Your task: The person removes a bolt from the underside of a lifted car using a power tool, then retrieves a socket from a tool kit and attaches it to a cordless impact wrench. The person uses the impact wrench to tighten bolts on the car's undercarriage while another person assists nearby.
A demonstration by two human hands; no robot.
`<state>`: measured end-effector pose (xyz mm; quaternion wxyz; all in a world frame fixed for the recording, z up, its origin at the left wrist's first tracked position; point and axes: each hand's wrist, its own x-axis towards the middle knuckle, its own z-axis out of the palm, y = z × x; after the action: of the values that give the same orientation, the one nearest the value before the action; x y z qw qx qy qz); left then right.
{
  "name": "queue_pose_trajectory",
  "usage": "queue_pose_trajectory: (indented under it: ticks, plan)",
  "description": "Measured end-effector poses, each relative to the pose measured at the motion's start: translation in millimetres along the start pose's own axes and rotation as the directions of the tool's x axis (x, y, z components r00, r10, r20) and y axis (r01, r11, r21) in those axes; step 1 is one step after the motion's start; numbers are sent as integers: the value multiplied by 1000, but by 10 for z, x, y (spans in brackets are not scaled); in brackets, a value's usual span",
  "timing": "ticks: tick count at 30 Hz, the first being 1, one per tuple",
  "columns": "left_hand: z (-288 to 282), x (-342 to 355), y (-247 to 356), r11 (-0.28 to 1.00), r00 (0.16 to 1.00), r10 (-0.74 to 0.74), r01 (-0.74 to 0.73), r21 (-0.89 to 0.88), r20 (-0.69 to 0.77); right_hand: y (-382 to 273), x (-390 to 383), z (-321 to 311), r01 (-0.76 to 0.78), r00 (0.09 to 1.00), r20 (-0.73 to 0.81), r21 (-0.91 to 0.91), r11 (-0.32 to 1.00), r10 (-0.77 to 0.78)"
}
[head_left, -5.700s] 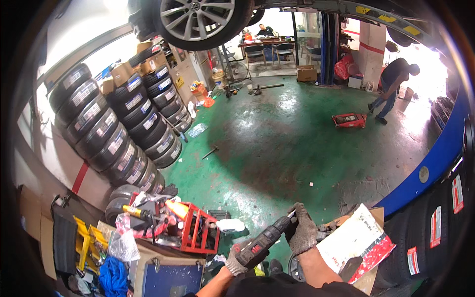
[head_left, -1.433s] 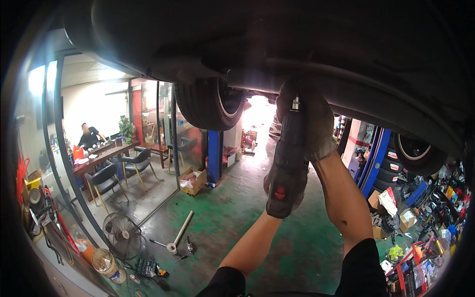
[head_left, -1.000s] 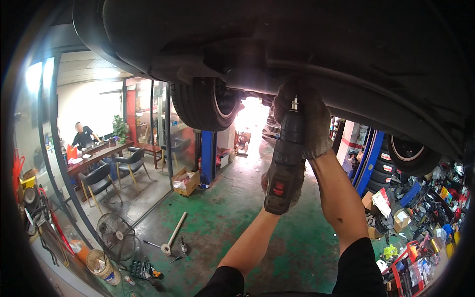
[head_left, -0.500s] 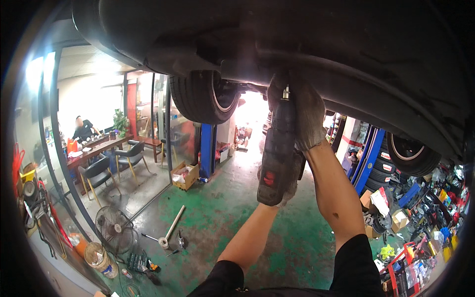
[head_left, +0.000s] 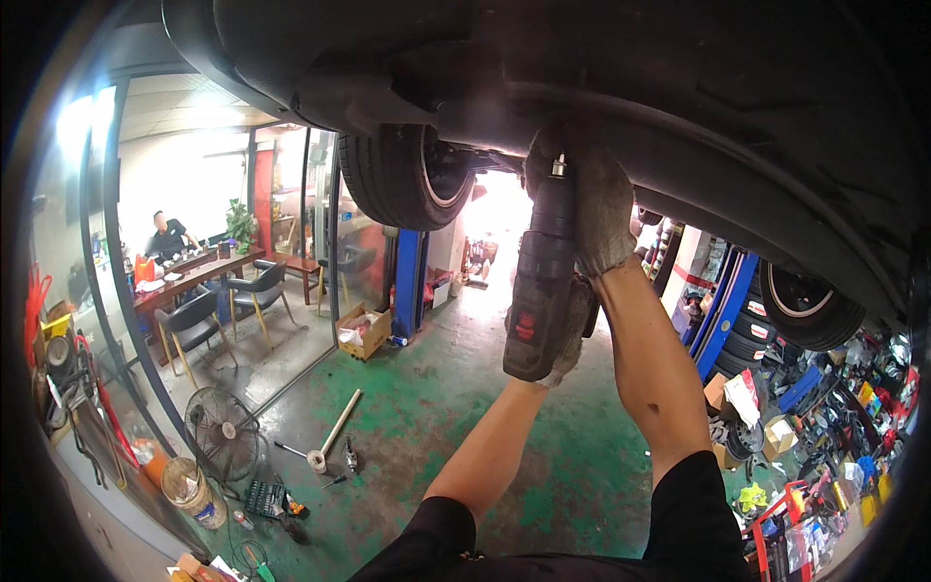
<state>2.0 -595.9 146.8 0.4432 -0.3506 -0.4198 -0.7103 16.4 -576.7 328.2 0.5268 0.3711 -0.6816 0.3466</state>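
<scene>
My left hand (head_left: 565,363), in a dirty work glove, grips a black cordless power driver (head_left: 543,281) low on its far side. The tool points upward, and a shiny metal socket tip (head_left: 559,166) sits at its top end. My gloved right hand (head_left: 606,209) is raised beside the tip, up against the dark underside of a lifted car (head_left: 679,107). Its fingers are lost in shadow and behind the tool, so what they hold, if anything, is hidden. Whether the tip touches a fastener cannot be made out.
A car wheel (head_left: 402,179) hangs left of my hands. Blue lift posts (head_left: 409,281) stand on both sides. On the floor lie a long-handled tool (head_left: 335,432) and an open socket set (head_left: 267,500) near a fan (head_left: 223,432). Parts clutter (head_left: 824,427) fills the right. A person (head_left: 170,236) sits behind glass.
The driver and my left hand have risen slightly toward the car. My right hand keeps nearly the same place, and the whole view has shifted a little.
</scene>
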Motion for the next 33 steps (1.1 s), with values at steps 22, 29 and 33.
queue_pose_trajectory:
  ticks: [22,29,33]
  plan:
    - [71,45,-325,990,998,68,-69,-120,-15,-89,-7,-23,318,918,-132,-323,892,-375]
    - [85,-7,-471,964,997,10,11,-266,76,-90,-1,4,301,925,-127,-334,893,-359]
    - [36,92,-338,947,998,36,-17,-320,52,-140,-20,-27,303,927,-114,-334,893,-357]
